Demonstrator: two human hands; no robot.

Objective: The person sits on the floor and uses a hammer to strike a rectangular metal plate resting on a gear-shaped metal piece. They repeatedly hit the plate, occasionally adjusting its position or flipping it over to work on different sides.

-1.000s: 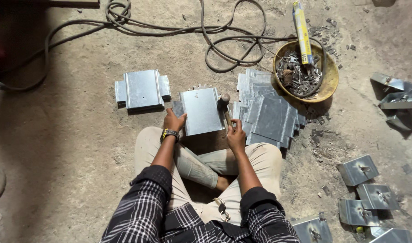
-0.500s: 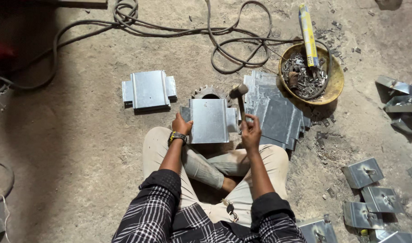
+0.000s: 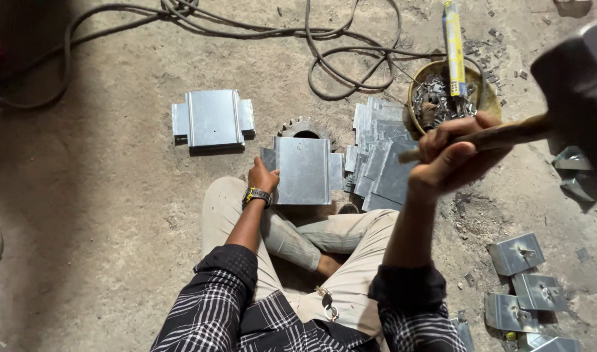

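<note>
I sit cross-legged on a dusty floor. My left hand (image 3: 262,176) presses on the left edge of a folded sheet-metal piece (image 3: 303,171) that lies over a toothed gear wheel (image 3: 305,126). My right hand (image 3: 451,153) is raised close to the camera, gripping the wooden handle of a hammer (image 3: 575,85) whose dark head fills the upper right corner. A stack of flat metal sheets (image 3: 383,163) lies just right of the piece, below the raised hand.
A finished folded metal piece (image 3: 211,118) lies at upper left. A yellow bowl (image 3: 484,104) of small metal bits with a yellow tube stands at upper right. Cables (image 3: 337,58) loop across the top. Small metal brackets (image 3: 520,280) lie at lower right.
My right hand has lifted the hammer from beside the metal piece up high toward the camera. My left hand stays on the piece's left edge.
</note>
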